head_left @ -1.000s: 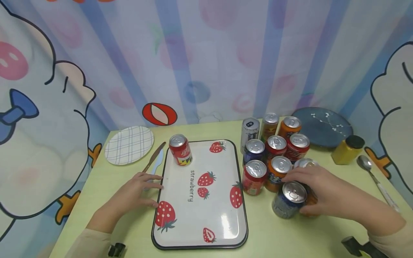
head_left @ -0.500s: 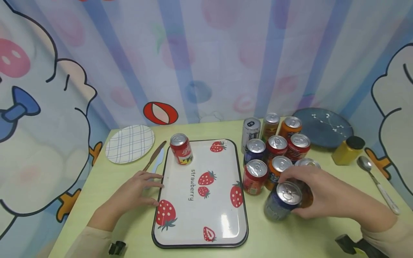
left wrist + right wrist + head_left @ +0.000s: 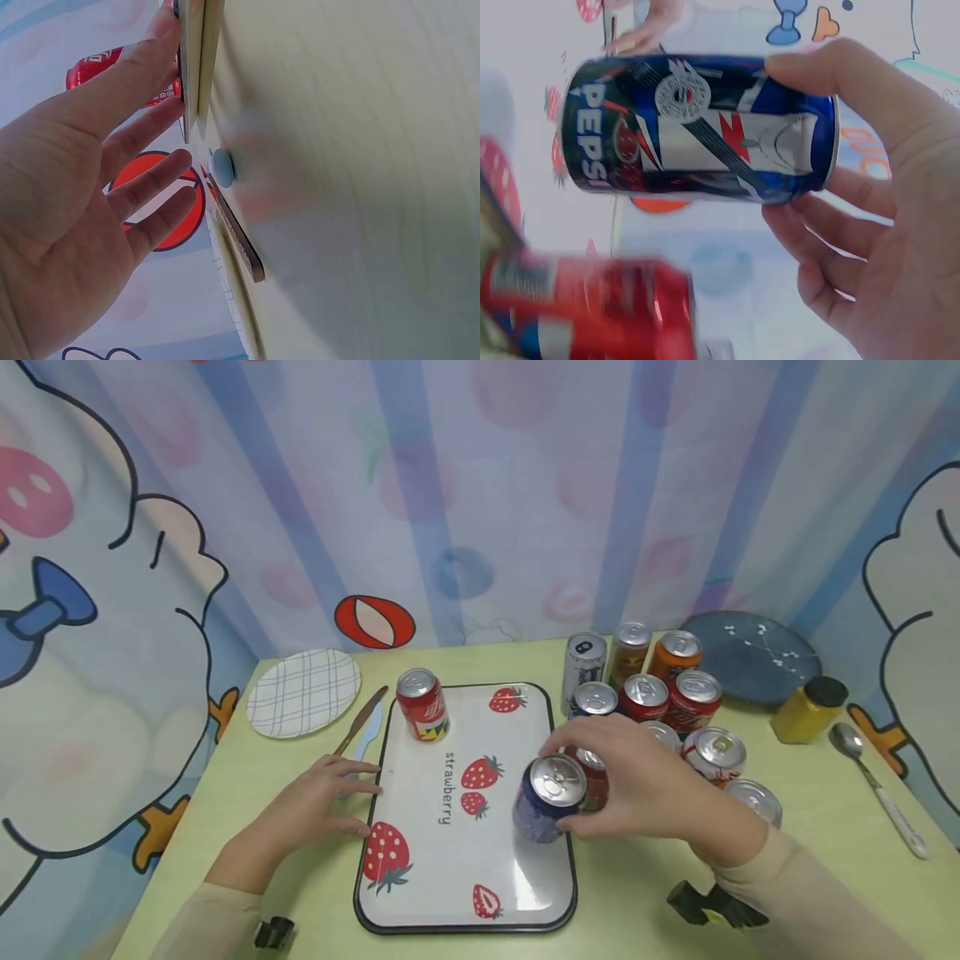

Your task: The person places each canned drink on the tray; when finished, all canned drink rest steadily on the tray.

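My right hand (image 3: 637, 777) grips a blue Pepsi can (image 3: 550, 797) near its top, thumb on one side and fingers on the other. The can is upright over the right part of a white strawberry-print tray (image 3: 442, 885); whether its base touches cannot be told. In the right wrist view the Pepsi can (image 3: 705, 127) shows its printed side. My left hand (image 3: 303, 810) lies at the tray's left edge, fingers extended. In the left wrist view the left hand (image 3: 75, 187) has its thumb and forefinger at the tray's rim. A red soda can (image 3: 422, 706) stands on the tray's far left corner.
Several cans stand right of the tray, among them a tall grey can (image 3: 583, 672) and a white can (image 3: 714, 756). A dark blue plate (image 3: 750, 668), yellow jar (image 3: 808, 710) and spoon (image 3: 877, 789) are farther right. A checked plate (image 3: 303, 693) and brown-handled knife (image 3: 360, 722) lie left.
My right hand has carried the Pepsi can leftward from beside the other cans to above the tray's right side. The left hand has stayed at the tray's left edge.
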Demonstrator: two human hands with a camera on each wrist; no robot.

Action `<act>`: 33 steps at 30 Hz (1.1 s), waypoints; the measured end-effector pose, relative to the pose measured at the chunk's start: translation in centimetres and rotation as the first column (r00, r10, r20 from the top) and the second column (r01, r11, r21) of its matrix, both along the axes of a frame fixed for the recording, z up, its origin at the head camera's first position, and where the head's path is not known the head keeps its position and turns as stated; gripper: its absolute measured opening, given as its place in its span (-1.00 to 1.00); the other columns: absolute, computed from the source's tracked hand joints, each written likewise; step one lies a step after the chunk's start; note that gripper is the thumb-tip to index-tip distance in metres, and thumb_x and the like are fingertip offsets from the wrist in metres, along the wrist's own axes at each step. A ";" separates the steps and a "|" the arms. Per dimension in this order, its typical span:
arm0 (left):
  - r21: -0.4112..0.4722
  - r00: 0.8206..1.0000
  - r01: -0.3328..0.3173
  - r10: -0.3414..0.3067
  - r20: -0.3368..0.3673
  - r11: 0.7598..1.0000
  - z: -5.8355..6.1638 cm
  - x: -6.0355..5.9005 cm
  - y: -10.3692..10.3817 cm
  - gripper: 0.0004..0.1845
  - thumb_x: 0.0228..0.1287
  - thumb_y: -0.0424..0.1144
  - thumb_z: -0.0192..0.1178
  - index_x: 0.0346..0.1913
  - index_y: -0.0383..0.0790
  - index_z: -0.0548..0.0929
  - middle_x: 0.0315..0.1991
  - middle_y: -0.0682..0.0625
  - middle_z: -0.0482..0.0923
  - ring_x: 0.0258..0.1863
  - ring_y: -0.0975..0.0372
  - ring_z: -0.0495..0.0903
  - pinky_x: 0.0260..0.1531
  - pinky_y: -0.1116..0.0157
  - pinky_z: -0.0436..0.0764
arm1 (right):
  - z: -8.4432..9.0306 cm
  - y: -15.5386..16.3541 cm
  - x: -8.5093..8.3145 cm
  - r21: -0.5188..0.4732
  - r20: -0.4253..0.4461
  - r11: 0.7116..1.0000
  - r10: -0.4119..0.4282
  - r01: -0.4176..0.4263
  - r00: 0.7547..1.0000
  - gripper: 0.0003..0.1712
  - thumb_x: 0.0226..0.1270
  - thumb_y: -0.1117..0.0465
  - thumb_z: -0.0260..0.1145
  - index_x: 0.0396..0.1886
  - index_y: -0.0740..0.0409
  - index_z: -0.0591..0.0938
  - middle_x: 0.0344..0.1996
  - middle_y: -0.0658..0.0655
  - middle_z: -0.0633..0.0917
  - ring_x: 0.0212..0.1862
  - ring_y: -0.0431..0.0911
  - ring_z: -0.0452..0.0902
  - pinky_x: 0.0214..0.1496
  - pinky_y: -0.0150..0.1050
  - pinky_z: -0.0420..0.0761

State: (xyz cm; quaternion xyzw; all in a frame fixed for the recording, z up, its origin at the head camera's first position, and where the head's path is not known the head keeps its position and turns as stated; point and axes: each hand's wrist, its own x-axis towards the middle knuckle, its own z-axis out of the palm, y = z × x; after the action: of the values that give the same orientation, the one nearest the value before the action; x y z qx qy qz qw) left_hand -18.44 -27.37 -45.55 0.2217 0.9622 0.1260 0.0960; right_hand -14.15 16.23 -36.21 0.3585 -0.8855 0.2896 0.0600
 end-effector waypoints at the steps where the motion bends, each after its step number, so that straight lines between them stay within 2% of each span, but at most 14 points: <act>1: -0.002 1.000 0.000 0.000 -0.003 1.000 0.1 0.0 0.0 -0.38 -0.11 0.14 0.63 0.11 0.10 0.80 0.34 0.00 0.59 0.39 -0.09 0.41 0.36 -0.19 0.50 | -0.1 -0.8 -0.3 -0.027 0.011 1.000 0.005 -0.004 1.000 -0.26 -0.20 -0.03 0.76 0.07 -0.14 0.65 -0.03 -0.24 0.70 -0.14 -0.26 0.57 -0.09 -0.23 0.64; 5: -0.007 1.000 0.006 -0.006 -0.018 1.000 0.2 -0.1 -0.2 -0.38 -0.12 0.10 0.64 0.11 0.08 0.80 0.34 -0.01 0.59 0.38 -0.08 0.42 0.37 -0.18 0.50 | -1.0 -4.0 -1.8 -0.117 0.030 0.993 -0.003 0.006 1.000 -0.28 -0.19 0.00 0.74 0.06 -0.07 0.66 -0.03 -0.17 0.72 -0.12 -0.24 0.57 -0.04 -0.20 0.67; 8: -0.001 0.999 0.021 -0.021 -0.029 1.000 0.1 -0.1 -0.3 -0.39 -0.11 0.09 0.64 0.11 0.06 0.80 0.34 -0.01 0.59 0.37 -0.09 0.43 0.36 -0.18 0.50 | -1.8 -6.3 -2.9 -0.170 0.043 0.985 -0.009 0.016 0.999 -0.28 -0.18 0.03 0.74 0.08 -0.03 0.67 -0.03 -0.13 0.72 -0.01 -0.21 0.58 0.09 -0.14 0.66; 13: 0.000 0.999 0.027 -0.027 -0.037 1.000 0.3 -0.2 -0.3 -0.39 -0.09 0.07 0.64 0.11 0.04 0.80 0.35 -0.02 0.58 0.37 -0.08 0.43 0.35 -0.16 0.51 | -3.3 -9.7 -4.8 -0.229 0.094 0.973 -0.015 0.036 0.995 -0.27 -0.14 0.08 0.75 0.10 0.02 0.66 -0.01 -0.07 0.72 0.00 -0.17 0.57 0.12 -0.09 0.66; 16: -0.001 0.999 0.030 -0.030 -0.039 1.000 0.4 -0.3 -0.2 -0.39 -0.08 0.06 0.64 0.12 0.03 0.79 0.35 -0.03 0.58 0.37 -0.09 0.43 0.35 -0.17 0.51 | -4.4 -11.5 -6.0 -0.240 0.134 0.969 -0.028 0.060 0.991 -0.25 -0.13 0.10 0.75 0.13 0.05 0.65 0.02 -0.04 0.72 0.03 -0.15 0.57 0.13 -0.08 0.68; 21: 0.015 1.000 0.020 -0.020 -0.001 1.000 0.3 -0.3 -0.1 -0.40 -0.05 0.07 0.62 0.13 0.04 0.79 0.36 -0.03 0.57 0.41 -0.12 0.40 0.39 -0.20 0.46 | -5.8 -14.1 -7.4 -0.244 0.173 0.965 -0.052 0.094 0.984 -0.25 -0.07 0.11 0.73 0.17 0.07 0.63 0.07 0.00 0.70 0.08 -0.14 0.59 0.17 -0.14 0.70; 25: 0.012 1.000 0.013 -0.013 0.014 1.000 0.1 -0.2 -0.1 -0.40 -0.05 0.09 0.62 0.14 0.06 0.79 0.37 -0.03 0.56 0.42 -0.12 0.39 0.40 -0.21 0.45 | -6.3 -15.6 -7.9 -0.245 0.185 0.963 -0.068 0.112 0.980 -0.25 -0.06 0.11 0.72 0.17 0.07 0.62 0.09 0.02 0.70 0.10 -0.12 0.60 0.18 -0.18 0.69; 33: 0.011 0.999 0.036 -0.035 -0.021 0.999 0.1 0.0 -0.1 -0.41 -0.07 0.08 0.63 0.11 0.07 0.80 0.34 -0.03 0.59 0.35 -0.08 0.44 0.33 -0.18 0.52 | -7.2 -17.2 -8.5 -0.222 0.180 0.967 -0.086 0.126 0.980 -0.24 -0.02 0.07 0.72 0.22 0.06 0.62 0.15 0.04 0.69 0.19 -0.10 0.60 0.27 -0.19 0.67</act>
State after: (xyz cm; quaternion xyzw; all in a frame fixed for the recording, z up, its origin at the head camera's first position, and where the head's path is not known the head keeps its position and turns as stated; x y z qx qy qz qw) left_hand -18.45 -27.48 -45.48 0.2406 0.9582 0.1276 0.0871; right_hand -22.61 -0.92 -43.45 0.2753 -0.8654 0.4166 0.0416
